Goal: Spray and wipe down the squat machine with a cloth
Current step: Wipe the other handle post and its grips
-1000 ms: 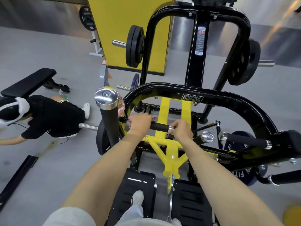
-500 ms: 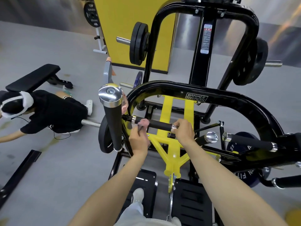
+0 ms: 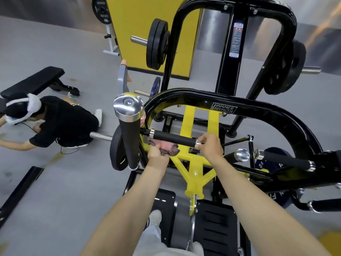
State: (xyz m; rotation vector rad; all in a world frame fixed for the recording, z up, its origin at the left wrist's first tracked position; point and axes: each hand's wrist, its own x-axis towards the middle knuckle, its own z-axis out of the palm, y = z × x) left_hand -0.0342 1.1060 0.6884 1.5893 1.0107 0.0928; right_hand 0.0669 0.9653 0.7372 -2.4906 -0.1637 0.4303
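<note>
Hands reach forward over the squat machine, a black tubular frame with a yellow inner frame set inside it; the left hand has its fingers curled round a bunched pink cloth with black-and-white patterned edges, and holds it just beneath the crosswise handle, a black padded bar with a chrome collar at each end; whether the cloth actually touches the bar cannot be told; the right hand is wrapped round the right end of that same handle, at its chrome collar; an upright handle with a shiny chrome cap stands just left of the left hand, close to the camera; black weight plates hang on a peg at the upper left of the frame, and more sit on the right side; two black footplates lie below the arms, with a pale shoe on the left one; off to the left, well apart from the machine, another person in a black top crouches on the grey floor near a black bench.
</note>
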